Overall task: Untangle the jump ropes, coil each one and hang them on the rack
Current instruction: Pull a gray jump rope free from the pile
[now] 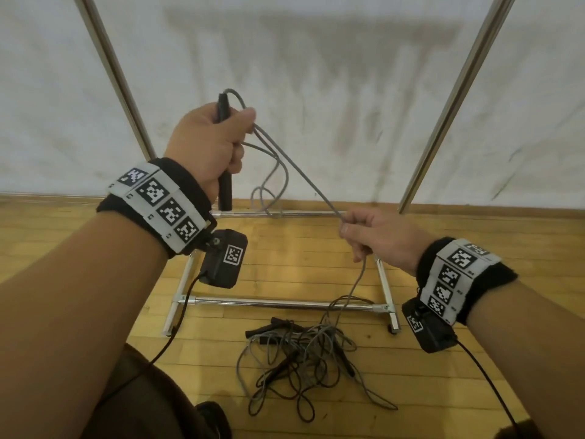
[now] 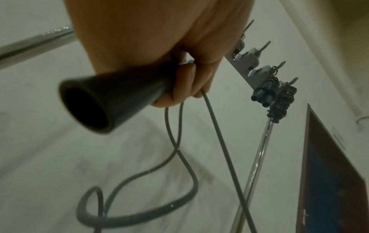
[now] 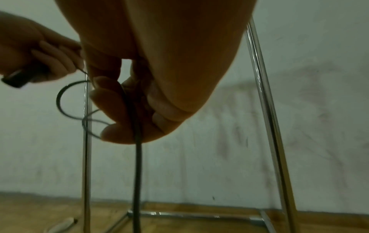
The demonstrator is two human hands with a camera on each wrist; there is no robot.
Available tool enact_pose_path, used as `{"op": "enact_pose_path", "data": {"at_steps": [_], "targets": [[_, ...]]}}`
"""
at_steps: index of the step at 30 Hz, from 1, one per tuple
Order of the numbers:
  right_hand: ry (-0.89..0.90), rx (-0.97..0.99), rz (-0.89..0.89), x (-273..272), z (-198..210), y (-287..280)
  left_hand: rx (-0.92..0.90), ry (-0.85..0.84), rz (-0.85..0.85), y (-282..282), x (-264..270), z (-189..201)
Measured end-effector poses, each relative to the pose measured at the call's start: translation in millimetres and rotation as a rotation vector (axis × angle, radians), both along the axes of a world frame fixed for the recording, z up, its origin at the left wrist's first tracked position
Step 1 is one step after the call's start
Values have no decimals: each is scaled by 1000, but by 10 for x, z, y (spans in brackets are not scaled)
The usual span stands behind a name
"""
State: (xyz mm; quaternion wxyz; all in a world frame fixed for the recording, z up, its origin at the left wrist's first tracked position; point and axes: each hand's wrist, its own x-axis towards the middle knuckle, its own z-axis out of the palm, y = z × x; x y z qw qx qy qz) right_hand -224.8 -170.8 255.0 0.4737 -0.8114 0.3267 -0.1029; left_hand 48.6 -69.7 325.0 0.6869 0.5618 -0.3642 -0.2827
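My left hand [image 1: 212,144] is raised in front of the rack and grips the black handle [image 1: 225,188] of a grey jump rope together with a few gathered loops of it; the handle [image 2: 103,100] fills the left wrist view. From that hand the grey rope [image 1: 297,167] runs taut down to my right hand [image 1: 373,236], which pinches it between thumb and fingers. Below my right hand the rope [image 3: 137,173] drops to a tangled pile of ropes [image 1: 304,353] and black handles on the floor. Two coiled ropes [image 2: 277,96] hang on the rack's hooks.
The chrome rack has slanted uprights [image 1: 456,99] on both sides and a base frame [image 1: 285,302] on the wooden floor, right behind the pile. A white wall stands behind it. My dark trouser leg [image 1: 152,403] is at the lower left.
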Motion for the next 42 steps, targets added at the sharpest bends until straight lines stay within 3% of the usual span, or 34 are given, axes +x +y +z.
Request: {"op": "enact_pose_path", "data": {"at_steps": [4, 7, 9, 13, 19, 22, 29, 32, 35, 42], "targets": [[334, -158, 80, -105, -392, -36, -89, 96, 168, 92, 214, 86], [489, -146, 131, -214, -648, -52, -102, 134, 280, 189, 394, 104], [586, -132, 171, -270, -745, -50, -2, 83, 317, 237, 495, 45], [698, -180, 170, -262, -680, -54, 376, -100, 230, 273, 547, -176], [426, -274, 74, 28, 34, 50, 444, -107, -48, 239, 313, -255], [245, -191, 51, 132, 348, 183, 395, -146, -242, 187, 30, -237], [-53, -127, -100, 227, 710, 309, 388, -209, -646, 147, -478, -273], [-109, -59, -125, 222, 689, 301, 382, -237, -619, 150, -553, -319], [-118, -34, -91, 201, 639, 289, 297, -241, -476, 128, -528, -271], [-135, -29, -21, 149, 371, 208, 45, -38, -172, 142, -270, -11]]}}
